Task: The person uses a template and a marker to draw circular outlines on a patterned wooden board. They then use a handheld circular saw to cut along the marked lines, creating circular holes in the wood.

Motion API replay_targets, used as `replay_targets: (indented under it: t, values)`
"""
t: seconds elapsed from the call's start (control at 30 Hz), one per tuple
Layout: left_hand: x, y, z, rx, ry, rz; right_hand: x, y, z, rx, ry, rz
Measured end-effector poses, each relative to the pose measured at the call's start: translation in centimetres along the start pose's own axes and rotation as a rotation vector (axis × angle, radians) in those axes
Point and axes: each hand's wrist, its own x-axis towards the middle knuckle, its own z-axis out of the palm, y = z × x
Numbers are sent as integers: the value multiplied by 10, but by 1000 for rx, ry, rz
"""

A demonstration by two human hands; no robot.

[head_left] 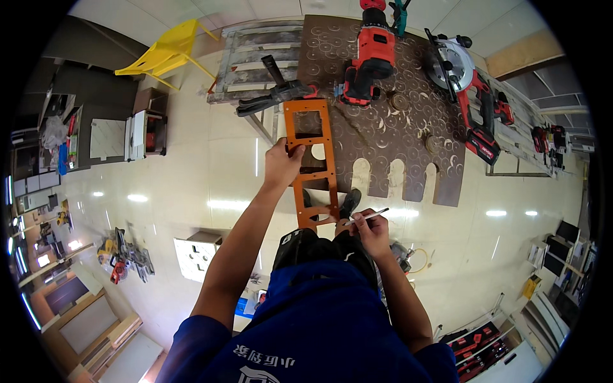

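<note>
My left hand (283, 165) grips the left edge of an orange template (330, 153), a long flat frame with several cut-outs. The template's far end lies against the edge of a brown board (357, 137) marked with many ring-shaped cuts, and its near end reaches toward my body. A black clamp (276, 96) sits at the template's far end. In my right hand (371, 235) is a slim white pen (381, 212), pinched between the fingers to the right of the template's near end. Three rounded slots are cut into the board's near edge.
A red drill (375, 54) and a circular saw (456, 67) rest on the board's far and right parts. Slatted stands (255, 54) support it. A yellow chair (172, 48) stands at far left. More power tools (121, 255) lie on the floor at left.
</note>
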Motion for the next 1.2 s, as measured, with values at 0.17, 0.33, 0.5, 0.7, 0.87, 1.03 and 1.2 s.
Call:
replay_targets:
  t: [0.17, 0.33, 0.5, 0.7, 0.87, 1.03, 1.2]
  values:
    - [5, -22, -6, 290, 123, 247, -1, 5, -5, -9, 17, -11]
    - [-1, -28, -12, 259, 83, 214, 1, 8, -12, -14, 38, -8]
    - [-2, -28, -13, 317, 100, 234, 3, 9, -15, -13, 51, 9]
    - [-9, -21, -4, 556, 105, 867, 6, 16, -17, -11, 50, 14]
    - [-7, -36, 6, 566, -63, 936, 16, 17, -13, 6, 21, -15]
    - [-11, -29, 9, 530, -122, 939, 42, 10, -3, 37, 15, -92]
    - [-4, -30, 13, 560, -105, 931, 67, 3, 4, 91, -18, -103]
